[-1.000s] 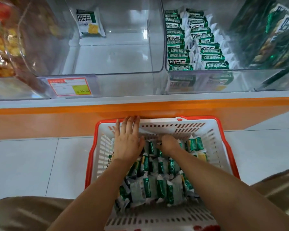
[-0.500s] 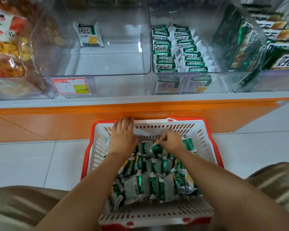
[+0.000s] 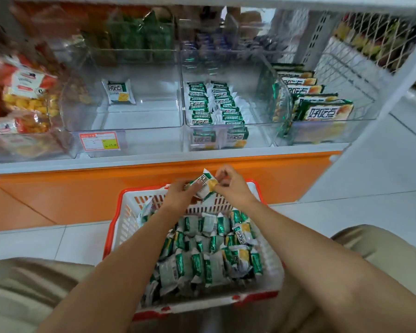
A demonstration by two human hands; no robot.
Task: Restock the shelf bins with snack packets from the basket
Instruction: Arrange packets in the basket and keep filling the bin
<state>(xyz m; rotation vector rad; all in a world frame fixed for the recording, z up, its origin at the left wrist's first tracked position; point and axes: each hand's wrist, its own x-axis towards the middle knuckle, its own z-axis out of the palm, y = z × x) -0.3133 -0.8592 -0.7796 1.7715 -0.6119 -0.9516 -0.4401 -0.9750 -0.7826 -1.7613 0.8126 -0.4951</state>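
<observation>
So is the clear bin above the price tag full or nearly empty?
Nearly empty: the clear bin holds one snack packet near its back; its floor is otherwise bare.

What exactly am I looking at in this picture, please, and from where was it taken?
There is no machine: a person wears one wide-angle camera on the head, so the picture looks forward and down. The grips are bare hands: the left hand and right hand together hold one small green-and-white snack packet over the far rim of the white plastic basket with a red rim, which stands on the tiled floor and holds many more such packets. Ahead are clear plastic shelf bins: the nearly empty bin holds a single packet, and the bin right of it holds two neat rows.
</observation>
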